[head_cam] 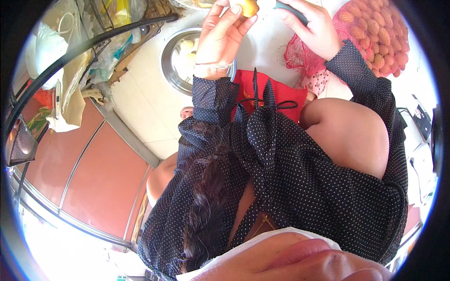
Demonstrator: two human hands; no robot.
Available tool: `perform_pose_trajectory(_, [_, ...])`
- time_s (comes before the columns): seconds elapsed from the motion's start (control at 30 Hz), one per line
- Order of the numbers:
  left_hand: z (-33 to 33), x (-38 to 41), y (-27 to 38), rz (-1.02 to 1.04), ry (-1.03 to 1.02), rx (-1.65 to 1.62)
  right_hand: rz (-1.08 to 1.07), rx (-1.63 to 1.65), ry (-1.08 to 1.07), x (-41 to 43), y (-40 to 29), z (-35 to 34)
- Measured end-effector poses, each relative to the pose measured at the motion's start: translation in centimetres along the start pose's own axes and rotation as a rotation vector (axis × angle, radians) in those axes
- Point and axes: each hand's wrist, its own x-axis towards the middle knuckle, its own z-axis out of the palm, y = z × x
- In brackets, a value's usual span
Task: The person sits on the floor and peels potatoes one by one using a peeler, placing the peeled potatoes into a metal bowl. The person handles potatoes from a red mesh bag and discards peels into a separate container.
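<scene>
At the top edge of the head view, my left hand (225, 38) holds a yellow, partly peeled potato (248, 7) between its fingers. To its right, my right hand (314, 30) grips the dark handle of a tool (292, 13); the working end is washed out by glare, so its kind cannot be told. The tool and the potato are a little apart. Below and beside my left wrist, a round steel basin (168, 75) on the floor holds several pale peeled pieces. A red mesh sack (378, 33) full of brown potatoes lies beyond my right hand.
A red cloth or bag (270, 82) lies between my knees. At the left stands a black wire rack (52, 68) with plastic bags and a phone. Reddish-brown cabinet panels (98, 168) line the lower left. Part of a clear bag or bowl (193, 3) shows at the top.
</scene>
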Motion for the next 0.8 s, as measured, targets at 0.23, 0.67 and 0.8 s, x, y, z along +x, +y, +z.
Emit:
perform_pose_trajectory(0.23, [-0.4, -0.2, -0.4, 0.013, -0.050, -0.003, -0.085, -0.071, 0.023, 0.0, 2.3, 0.0])
perform_pose_trajectory(0.67, [0.2, -0.7, 0.8, -0.020, -0.133, 0.017, 0.239, 0.051, -0.010, 0.5, 2.8, -1.1])
perform_pose_trajectory(0.8, [0.4, -0.4, 0.3, 0.048, -0.107, 0.064, 0.121, 0.198, -0.011, -0.5, 2.1, -0.2])
